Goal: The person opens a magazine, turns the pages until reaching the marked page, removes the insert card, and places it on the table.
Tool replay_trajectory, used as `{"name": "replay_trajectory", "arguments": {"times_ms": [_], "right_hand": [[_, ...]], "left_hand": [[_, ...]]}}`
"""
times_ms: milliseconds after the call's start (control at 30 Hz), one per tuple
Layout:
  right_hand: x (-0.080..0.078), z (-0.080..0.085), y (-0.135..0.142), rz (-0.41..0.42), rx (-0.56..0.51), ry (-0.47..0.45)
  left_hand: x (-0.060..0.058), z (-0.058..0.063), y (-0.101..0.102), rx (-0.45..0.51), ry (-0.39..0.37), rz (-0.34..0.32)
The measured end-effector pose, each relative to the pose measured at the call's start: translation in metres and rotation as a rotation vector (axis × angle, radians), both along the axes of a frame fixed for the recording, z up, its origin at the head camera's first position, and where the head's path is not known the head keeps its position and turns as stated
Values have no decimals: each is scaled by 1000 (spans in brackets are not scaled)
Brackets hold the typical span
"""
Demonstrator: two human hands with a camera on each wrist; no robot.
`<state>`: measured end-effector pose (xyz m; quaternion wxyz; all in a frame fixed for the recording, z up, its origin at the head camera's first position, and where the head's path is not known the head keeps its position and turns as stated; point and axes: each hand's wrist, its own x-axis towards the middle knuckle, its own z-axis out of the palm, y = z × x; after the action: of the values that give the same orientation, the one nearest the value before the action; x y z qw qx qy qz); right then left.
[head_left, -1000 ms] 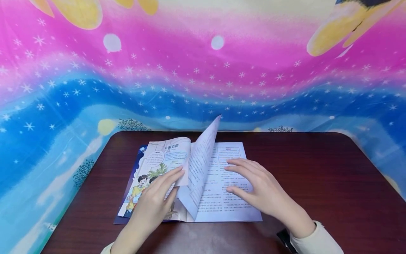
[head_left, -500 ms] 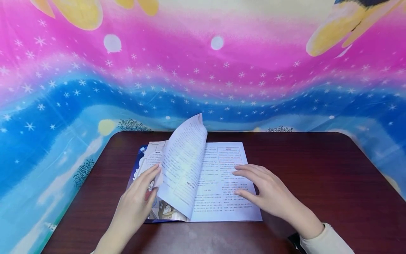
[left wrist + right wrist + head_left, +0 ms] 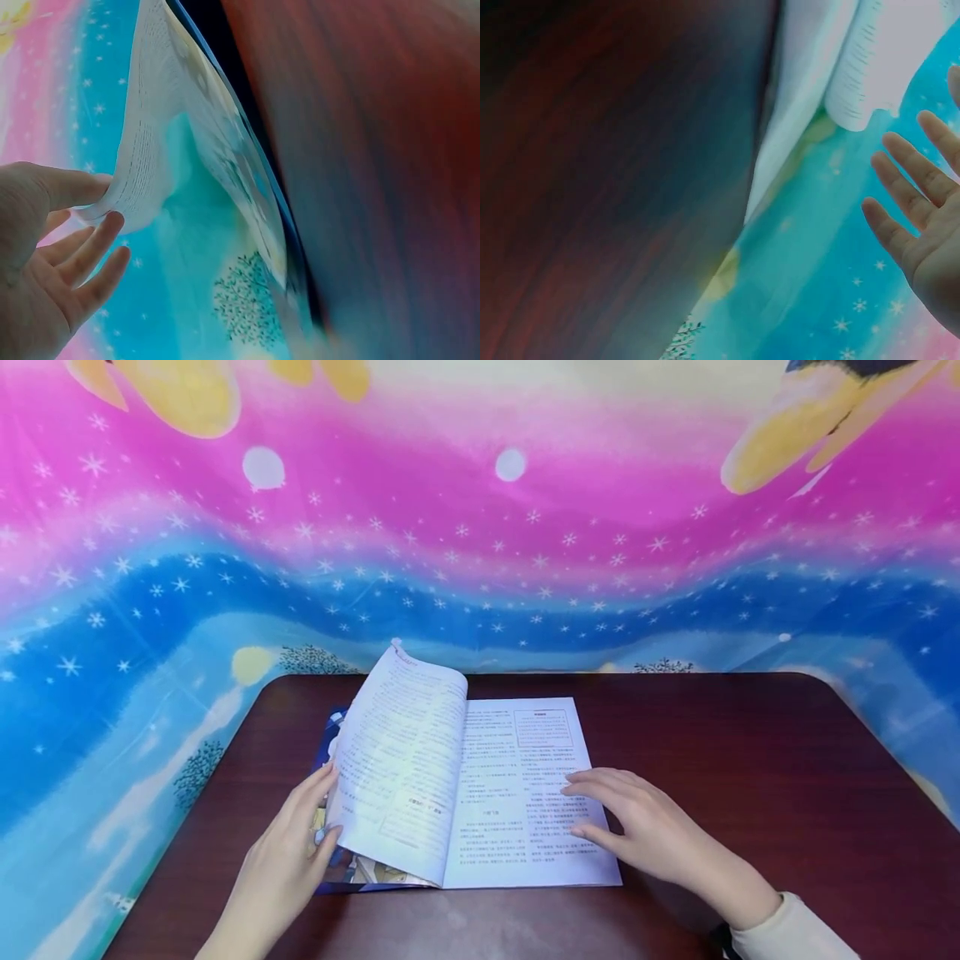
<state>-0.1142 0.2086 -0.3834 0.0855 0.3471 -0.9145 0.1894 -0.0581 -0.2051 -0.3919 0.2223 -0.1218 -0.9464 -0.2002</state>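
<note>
An open magazine (image 3: 525, 852) lies on the table, its right side showing printed text. One page (image 3: 405, 752) stands raised and bows over toward the left side, covering most of the picture page beneath. My left hand (image 3: 281, 843) pinches that page's outer edge between thumb and fingers. In the left wrist view, the thumb presses one face of the page (image 3: 139, 142) and the fingers lie behind it. My right hand (image 3: 637, 827) hovers over the right page's outer edge, fingers spread and relaxed, holding nothing. The right wrist view shows the same hand (image 3: 922, 195) apart from the paper.
A dark reddish-brown wooden table (image 3: 750, 760) carries the magazine. Behind it hangs a pink and blue cloth (image 3: 480, 543) printed with snowflakes. A dark blue cover edge (image 3: 330, 735) sticks out under the magazine's left side.
My left hand has moved left, carrying the page's edge from over the middle across to the left side. My right hand has drifted slightly right and toward me.
</note>
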Motion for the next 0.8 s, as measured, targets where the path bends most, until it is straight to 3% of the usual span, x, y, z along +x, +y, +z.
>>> {"name": "replay_trajectory", "arguments": {"times_ms": [367, 633, 800], "right_hand": [[6, -8, 22, -8, 57, 20], [10, -14, 30, 1, 77, -1], [12, -20, 32, 15, 94, -6]], "left_hand": [[7, -8, -18, 1, -82, 11], [9, -7, -26, -35, -314, 28], [7, -13, -32, -92, -362, 7]]}}
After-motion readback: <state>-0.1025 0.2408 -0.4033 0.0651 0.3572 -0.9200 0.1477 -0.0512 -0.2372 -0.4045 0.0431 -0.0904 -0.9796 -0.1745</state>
